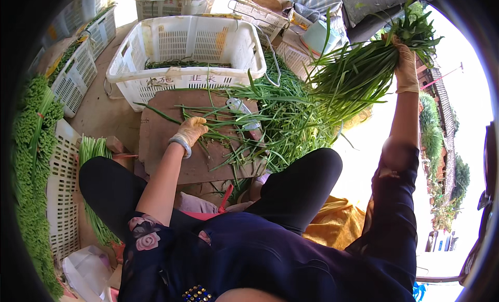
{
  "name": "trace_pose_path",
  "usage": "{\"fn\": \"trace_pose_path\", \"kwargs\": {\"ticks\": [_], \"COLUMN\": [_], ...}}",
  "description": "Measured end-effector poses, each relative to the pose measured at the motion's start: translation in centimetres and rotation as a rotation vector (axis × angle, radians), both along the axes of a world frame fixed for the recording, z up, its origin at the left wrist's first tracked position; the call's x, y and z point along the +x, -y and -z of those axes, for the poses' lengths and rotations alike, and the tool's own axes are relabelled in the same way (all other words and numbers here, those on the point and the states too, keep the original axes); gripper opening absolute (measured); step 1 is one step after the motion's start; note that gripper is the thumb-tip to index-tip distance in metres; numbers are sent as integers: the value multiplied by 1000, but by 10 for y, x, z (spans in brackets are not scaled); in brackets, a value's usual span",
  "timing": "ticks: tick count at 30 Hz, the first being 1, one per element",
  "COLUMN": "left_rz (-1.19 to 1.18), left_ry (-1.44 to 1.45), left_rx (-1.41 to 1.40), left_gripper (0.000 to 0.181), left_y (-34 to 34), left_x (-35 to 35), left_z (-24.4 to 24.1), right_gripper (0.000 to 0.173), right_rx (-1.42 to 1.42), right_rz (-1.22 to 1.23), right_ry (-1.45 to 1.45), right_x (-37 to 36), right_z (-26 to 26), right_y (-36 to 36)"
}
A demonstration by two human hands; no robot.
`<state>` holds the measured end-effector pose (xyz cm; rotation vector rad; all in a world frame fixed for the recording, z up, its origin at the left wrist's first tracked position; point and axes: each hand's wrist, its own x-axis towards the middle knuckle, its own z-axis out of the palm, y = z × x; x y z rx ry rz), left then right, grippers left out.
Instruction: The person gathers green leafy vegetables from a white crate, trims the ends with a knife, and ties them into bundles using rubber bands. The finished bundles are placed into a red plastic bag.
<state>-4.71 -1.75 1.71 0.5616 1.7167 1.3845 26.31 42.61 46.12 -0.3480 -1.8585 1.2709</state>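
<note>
My right hand [405, 62], in a pale glove, is raised at the upper right and grips a big bunch of long green leaves [354, 72] that look like garlic chives. Over the brown board [163, 161] is my left hand [191, 132], gloved too, with a grey band at the wrist. Loose chive stalks [222, 132] lie by its fingertips; whether it pinches any of them is unclear. A knife with a broad metal blade [251, 120] rests on the board's right side, partly under stalks. Right of the board spreads a large heap of chives [292, 118].
Beyond the board stands a white plastic crate [187, 74] with some greens inside. More crates [74, 76] line the upper left. Bundled greens [35, 185] stand in a crate at far left, and a tied bundle [93, 150] sits beside my left knee. Yellow cloth [335, 224] lies at right.
</note>
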Motion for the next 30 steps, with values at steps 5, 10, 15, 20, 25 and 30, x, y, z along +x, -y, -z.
{"fn": "trace_pose_path", "kwargs": {"ticks": [5,10,15,20,25,30], "left_rz": [-51,55,792,908,642,350], "left_ry": [92,251,630,701,985,1176], "left_rx": [184,266,697,895,1365,1483], "left_gripper": [36,38,52,123,112,61], "left_y": [-8,-19,-77,-156,-182,-145], "left_x": [5,45,110,169,131,113], "left_z": [-2,-105,-200,-266,-311,-306], "right_gripper": [20,19,11,14,23,60], "right_rx": [210,87,-27,-112,-168,-41], "right_rz": [87,-103,2,69,-15,-176], "right_ry": [305,254,109,-257,-575,-568], "right_x": [7,-30,-84,-115,-120,-96], "right_z": [2,0,-18,-30,13,108], "right_y": [-17,17,97,152,225,270]}}
